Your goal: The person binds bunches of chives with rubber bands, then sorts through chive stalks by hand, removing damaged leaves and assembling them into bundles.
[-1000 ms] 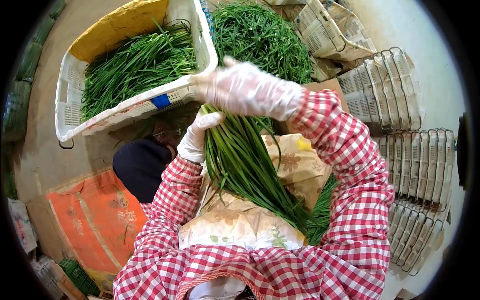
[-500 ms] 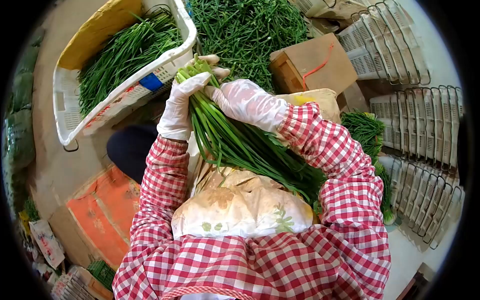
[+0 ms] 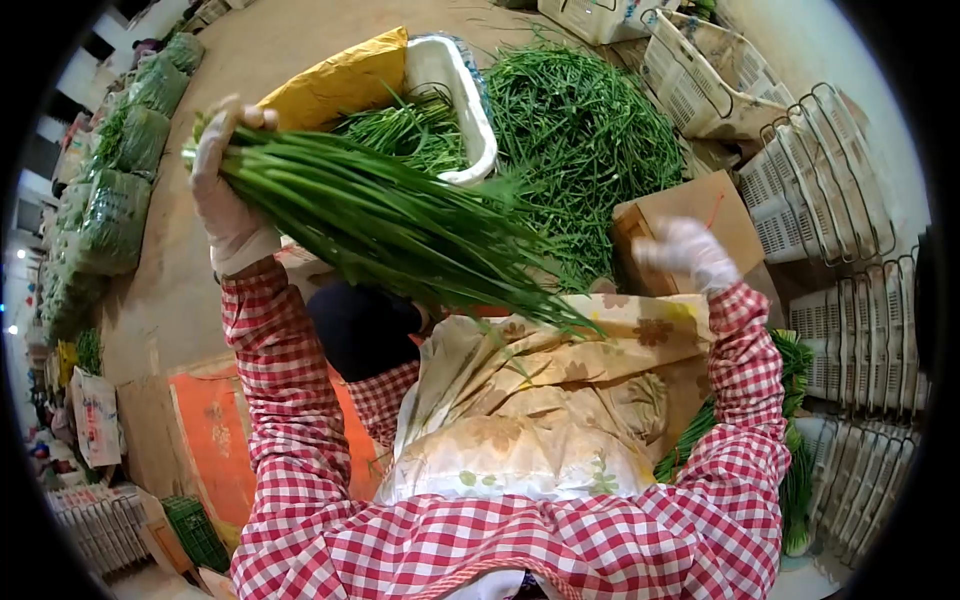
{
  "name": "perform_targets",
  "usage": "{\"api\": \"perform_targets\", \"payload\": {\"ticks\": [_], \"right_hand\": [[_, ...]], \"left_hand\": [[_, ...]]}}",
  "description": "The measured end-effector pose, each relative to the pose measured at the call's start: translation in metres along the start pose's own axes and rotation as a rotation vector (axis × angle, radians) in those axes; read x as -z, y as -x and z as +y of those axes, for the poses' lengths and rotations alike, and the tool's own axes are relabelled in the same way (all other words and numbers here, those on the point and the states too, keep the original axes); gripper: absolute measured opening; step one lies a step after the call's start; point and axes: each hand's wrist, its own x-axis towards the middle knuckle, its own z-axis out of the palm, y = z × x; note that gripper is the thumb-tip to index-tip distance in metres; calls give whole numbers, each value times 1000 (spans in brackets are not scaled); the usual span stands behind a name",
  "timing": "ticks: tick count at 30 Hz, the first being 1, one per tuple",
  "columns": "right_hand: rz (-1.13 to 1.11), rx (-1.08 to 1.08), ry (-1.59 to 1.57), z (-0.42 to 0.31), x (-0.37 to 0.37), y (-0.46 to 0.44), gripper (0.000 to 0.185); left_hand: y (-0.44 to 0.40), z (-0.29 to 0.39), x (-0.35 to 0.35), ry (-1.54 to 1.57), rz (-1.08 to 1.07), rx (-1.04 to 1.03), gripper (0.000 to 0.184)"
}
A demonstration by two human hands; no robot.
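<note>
My left hand (image 3: pixel 228 185), in a white glove, grips a thick bunch of garlic chives (image 3: pixel 370 205) by its pale stem ends. The green leaves stretch right and downward across the view, in front of the white crate (image 3: pixel 480 140). Above the front of the box, my right hand (image 3: pixel 690 255) is gloved too and apart from the bunch. Motion smears its fingers, and I see nothing held in it. A stained, flower-printed apron (image 3: pixel 530 430) covers my lap.
Loose greens (image 3: pixel 580 140) lie heaped beyond my lap. A cardboard box (image 3: pixel 690 225) stands at the right, with white crates (image 3: pixel 815 180) behind it. More chives (image 3: pixel 795 370) lie by my right arm. Wrapped green bales (image 3: pixel 120 220) line the left, near an orange mat (image 3: pixel 215 430).
My right hand has let go of the bunch and moved right. My left hand has lifted the chives up and left, swinging the leaves toward horizontal. The view has shifted too.
</note>
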Motion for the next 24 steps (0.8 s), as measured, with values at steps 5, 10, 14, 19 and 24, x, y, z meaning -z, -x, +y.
{"api": "perform_targets", "payload": {"ticks": [5, 10, 14, 19, 24], "right_hand": [[807, 1073, -685, -97, 43, 32, 118], [1151, 1043, -665, -133, 11, 33, 103], [1252, 1029, -815, -130, -3, 29, 96], [1381, 1088, -987, -125, 12, 13, 87], [1443, 1132, -831, -88, 65, 8, 82]], "left_hand": [[13, -14, -125, -738, -352, -348, 27], [67, -73, -224, -1246, -758, -720, 21], [78, -92, -227, -898, -734, -597, 18], [34, -77, -212, -192, -667, -61, 38], [-12, -68, -227, 381, -739, -37, 40]]}}
